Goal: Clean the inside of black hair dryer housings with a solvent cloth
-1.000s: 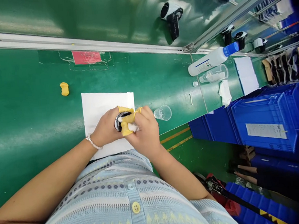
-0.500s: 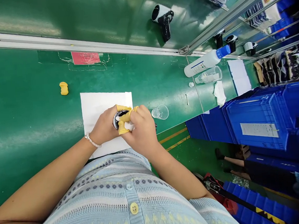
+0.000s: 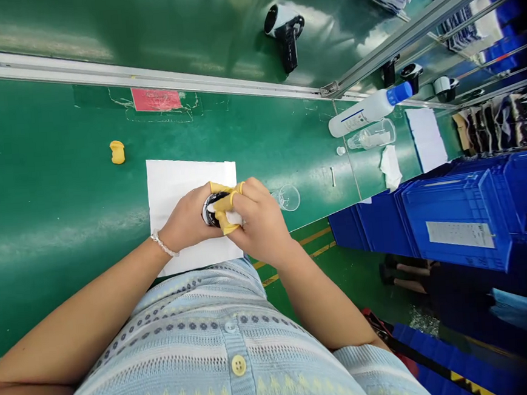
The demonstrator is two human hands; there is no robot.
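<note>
Our left hand point(image 3: 183, 223) and right hand point(image 3: 260, 221) pinch a dark round part point(image 3: 211, 210) between yellow-capped fingers point(image 3: 225, 208), pressing a white wipe point(image 3: 234, 218) against it, over a paper sheet point(image 3: 174, 192) on the green bench point(image 3: 61, 177).

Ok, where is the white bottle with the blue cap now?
In the head view, the white bottle lies on the green bench mat, up and to the right of the right hand, directly beside a clear glass beaker on its side.
</note>
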